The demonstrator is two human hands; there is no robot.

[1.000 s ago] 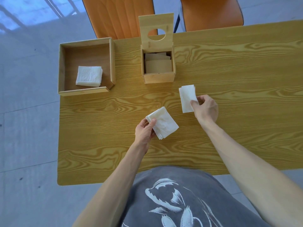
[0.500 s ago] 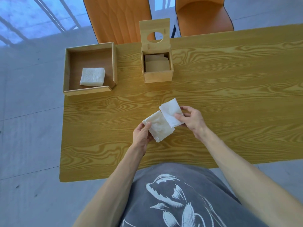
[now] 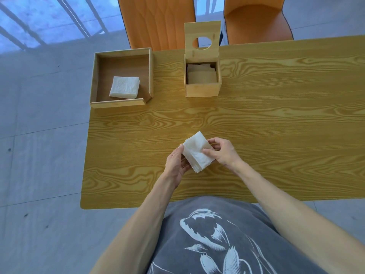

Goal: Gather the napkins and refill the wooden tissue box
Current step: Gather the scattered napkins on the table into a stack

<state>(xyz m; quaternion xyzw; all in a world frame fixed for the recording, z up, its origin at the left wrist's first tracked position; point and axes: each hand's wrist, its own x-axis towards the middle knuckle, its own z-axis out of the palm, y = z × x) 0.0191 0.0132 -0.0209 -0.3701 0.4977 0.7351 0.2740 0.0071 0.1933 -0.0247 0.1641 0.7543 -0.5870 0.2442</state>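
A small stack of white napkins (image 3: 195,153) is held between both my hands just above the table's near middle. My left hand (image 3: 175,165) grips its left edge and my right hand (image 3: 222,153) presses on its right side. The wooden tissue box (image 3: 202,89) stands at the far middle with its lid (image 3: 202,39) tipped up; brownish folded napkins lie inside. At the far left, an open wooden tray (image 3: 94,76) holds another stack of white napkins (image 3: 124,87).
The wood-grain table (image 3: 276,115) ends at a rounded near-left corner close to my torso. Two orange chairs (image 3: 158,20) stand behind the far edge. Grey floor lies to the left.
My right hand brought its napkin left and laid it onto the stack in my left hand; both hands now hold one aligned pile.
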